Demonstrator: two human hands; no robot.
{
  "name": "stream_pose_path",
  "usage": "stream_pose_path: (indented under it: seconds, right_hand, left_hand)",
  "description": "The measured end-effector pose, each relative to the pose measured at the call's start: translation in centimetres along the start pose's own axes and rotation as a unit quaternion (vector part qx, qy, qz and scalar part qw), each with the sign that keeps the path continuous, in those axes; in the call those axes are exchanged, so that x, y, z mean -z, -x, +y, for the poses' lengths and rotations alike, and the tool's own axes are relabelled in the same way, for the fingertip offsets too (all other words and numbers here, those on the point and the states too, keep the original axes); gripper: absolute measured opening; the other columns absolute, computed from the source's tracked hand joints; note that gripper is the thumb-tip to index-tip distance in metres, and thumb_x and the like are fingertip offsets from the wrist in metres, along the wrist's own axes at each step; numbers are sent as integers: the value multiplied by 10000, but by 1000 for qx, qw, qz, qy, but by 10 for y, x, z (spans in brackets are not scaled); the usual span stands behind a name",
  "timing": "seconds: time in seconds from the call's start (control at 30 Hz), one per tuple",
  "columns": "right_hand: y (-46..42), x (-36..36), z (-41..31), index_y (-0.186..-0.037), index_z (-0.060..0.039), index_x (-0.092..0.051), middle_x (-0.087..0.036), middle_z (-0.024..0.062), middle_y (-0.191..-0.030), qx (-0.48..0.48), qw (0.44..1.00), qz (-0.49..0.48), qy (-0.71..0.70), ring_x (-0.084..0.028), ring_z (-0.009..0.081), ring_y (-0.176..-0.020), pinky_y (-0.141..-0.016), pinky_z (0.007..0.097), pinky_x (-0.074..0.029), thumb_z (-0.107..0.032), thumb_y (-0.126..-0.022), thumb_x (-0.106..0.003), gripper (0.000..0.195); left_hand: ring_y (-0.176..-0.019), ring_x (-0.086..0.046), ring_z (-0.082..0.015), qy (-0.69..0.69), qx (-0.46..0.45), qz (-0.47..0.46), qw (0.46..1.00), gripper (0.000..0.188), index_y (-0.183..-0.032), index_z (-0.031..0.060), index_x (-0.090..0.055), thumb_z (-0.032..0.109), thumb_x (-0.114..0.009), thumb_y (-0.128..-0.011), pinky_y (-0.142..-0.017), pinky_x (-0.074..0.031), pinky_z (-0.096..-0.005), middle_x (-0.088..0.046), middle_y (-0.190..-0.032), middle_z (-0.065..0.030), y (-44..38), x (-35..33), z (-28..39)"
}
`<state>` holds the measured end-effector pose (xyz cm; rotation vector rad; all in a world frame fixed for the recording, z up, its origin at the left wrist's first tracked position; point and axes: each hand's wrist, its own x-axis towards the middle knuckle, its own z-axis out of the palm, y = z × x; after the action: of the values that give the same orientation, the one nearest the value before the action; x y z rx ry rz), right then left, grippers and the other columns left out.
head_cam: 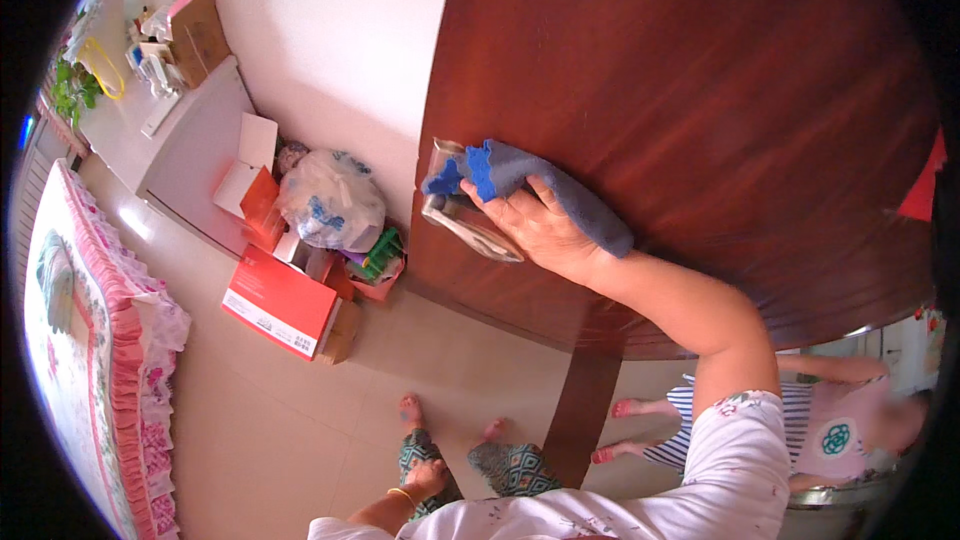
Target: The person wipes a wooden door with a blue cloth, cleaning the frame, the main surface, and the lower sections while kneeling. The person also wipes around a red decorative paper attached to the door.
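My right hand (551, 229) presses a grey-blue cloth (559, 184) with a blue scalloped edge against a reddish-brown wooden door (675, 90). My fingers reach the metal lever handle (476, 232) near the door's left edge. Part of the handle's fittings is hidden behind the cloth and fingers. Low at my side, my left hand (426, 477) is curled against my patterned trousers (431, 457), with nothing visible in it.
At left, a clear plastic bag (330, 199) and red cardboard box (281, 300) sit by the white cabinet (199, 142). A frilled bed (75, 330) fills the left side. Another person (810, 420) stands at right. A dark strip (581, 420) crosses the tiled floor (285, 420).
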<state>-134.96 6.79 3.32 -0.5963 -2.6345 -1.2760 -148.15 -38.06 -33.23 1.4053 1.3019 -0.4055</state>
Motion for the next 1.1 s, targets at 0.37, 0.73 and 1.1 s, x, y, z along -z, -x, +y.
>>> stream_pose_path:
  seconds: [0.37, 0.73, 1.1]
  right_hand:
    - [10, 98, 87, -1279, -305, -476, -332, -11, -1422, -157, 956, 40, 244, -364, 225, -1242, -939, 629, -252, -482, -710, -597, 608]
    - [50, -9, -29, -1323, -296, -413, -294, -22, -1437, -125, 962, 73, 233, -312, 215, -1270, -958, 596, -269, -509, -693, -613, 695]
    - [44, -144, -176, -1338, -166, -412, -310, 36, -1431, 24, 985, 27, 170, -276, 221, -1307, -1008, 603, -215, -496, -741, -582, 703]
  left_hand:
    - [-1192, -408, -302, -152, 1, 196, 969, 412, -1113, 165, -606, 383, -521, -774, -987, -246, -583, -531, -1207, -114, -133, 30, -26]
    - [-1058, -545, -337, 29, -255, 113, 960, 434, -1217, 126, -518, 346, -502, -843, -884, -450, -424, -572, -1159, -143, -310, 50, 18]
    - [-1026, -560, -317, -99, -291, 258, 916, 418, -1199, 98, -500, 294, -530, -831, -850, -471, -420, -580, -1117, -145, -276, 76, 34]
